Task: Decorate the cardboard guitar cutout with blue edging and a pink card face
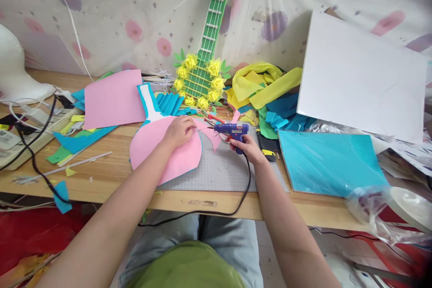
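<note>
My left hand (181, 132) rests on the upper right part of a round pink paper piece (151, 144), its fingers bent close together; whether they pinch anything is too small to tell. The pink piece has thin blue edges and joins a white neck shape with a blue border (147, 101). In my right hand (248, 146) is a purple hot glue gun (232, 130), its nozzle pointing left toward my left hand. Under both lies a grey cutting mat (219, 171). Pink scraps lie behind the glue gun's tip.
A green paper guitar with yellow flowers (211, 36) stands at the back. Pink paper (113, 99) and a power strip (37, 135) are left. A blue board (330, 162) and white board (361, 76) are right. The gun's black cord (216, 212) hangs over the table's front edge.
</note>
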`<state>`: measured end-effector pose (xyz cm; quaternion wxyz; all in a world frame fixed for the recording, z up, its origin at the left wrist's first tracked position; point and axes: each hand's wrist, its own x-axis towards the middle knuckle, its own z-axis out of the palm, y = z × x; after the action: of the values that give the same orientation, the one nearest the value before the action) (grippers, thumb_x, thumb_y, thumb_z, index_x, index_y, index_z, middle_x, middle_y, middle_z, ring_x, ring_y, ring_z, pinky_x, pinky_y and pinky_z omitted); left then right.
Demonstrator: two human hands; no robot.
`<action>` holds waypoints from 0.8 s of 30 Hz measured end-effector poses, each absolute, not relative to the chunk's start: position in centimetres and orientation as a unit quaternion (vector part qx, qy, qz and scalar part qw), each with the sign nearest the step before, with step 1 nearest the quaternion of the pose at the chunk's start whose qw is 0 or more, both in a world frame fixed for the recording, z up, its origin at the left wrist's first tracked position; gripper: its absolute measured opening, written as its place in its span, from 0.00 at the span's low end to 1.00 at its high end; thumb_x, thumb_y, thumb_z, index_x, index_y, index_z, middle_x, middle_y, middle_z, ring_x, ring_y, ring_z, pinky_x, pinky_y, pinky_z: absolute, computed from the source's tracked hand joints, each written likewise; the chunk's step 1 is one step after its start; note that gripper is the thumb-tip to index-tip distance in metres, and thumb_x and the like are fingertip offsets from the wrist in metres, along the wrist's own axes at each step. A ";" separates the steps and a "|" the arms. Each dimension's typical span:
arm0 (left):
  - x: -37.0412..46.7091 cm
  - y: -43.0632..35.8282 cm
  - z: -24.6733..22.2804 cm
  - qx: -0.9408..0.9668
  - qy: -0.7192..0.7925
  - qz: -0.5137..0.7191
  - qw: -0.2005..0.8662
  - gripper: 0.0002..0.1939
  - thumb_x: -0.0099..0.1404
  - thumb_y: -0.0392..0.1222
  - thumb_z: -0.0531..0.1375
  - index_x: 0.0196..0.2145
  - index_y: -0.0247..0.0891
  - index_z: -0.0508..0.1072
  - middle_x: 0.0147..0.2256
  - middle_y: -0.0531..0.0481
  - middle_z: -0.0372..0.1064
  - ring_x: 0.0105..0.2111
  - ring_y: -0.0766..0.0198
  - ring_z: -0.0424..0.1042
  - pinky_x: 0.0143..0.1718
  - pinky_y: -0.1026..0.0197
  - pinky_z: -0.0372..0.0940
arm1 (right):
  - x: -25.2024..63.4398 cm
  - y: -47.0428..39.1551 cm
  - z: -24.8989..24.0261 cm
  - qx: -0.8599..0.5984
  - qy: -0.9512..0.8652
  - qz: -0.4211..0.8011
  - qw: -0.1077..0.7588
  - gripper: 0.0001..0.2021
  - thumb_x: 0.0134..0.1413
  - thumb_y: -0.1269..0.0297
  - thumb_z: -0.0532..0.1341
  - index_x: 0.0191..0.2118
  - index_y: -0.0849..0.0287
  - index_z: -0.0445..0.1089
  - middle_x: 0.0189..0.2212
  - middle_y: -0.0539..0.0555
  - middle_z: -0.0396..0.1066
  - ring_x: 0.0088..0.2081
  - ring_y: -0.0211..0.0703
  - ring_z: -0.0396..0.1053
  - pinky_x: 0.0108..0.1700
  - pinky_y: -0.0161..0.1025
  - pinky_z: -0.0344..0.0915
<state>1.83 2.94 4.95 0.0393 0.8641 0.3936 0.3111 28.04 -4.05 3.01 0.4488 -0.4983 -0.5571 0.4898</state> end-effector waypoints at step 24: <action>3.3 -0.9 4.4 0.863 0.411 0.229 0.184 0.26 0.49 0.41 0.62 0.47 0.38 0.64 0.52 0.42 0.57 0.56 0.53 0.53 0.57 0.50 0.53 | 28.6 -3.4 2.1 -0.538 -0.495 0.478 0.486 0.21 0.39 0.46 0.64 0.30 0.59 0.62 0.17 0.46 0.63 0.18 0.31 0.58 0.19 0.31 0.55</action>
<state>3.32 -0.91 4.43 0.1838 0.8630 0.4113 0.2288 28.57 -3.41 2.14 0.4864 -0.5381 -0.4949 0.4784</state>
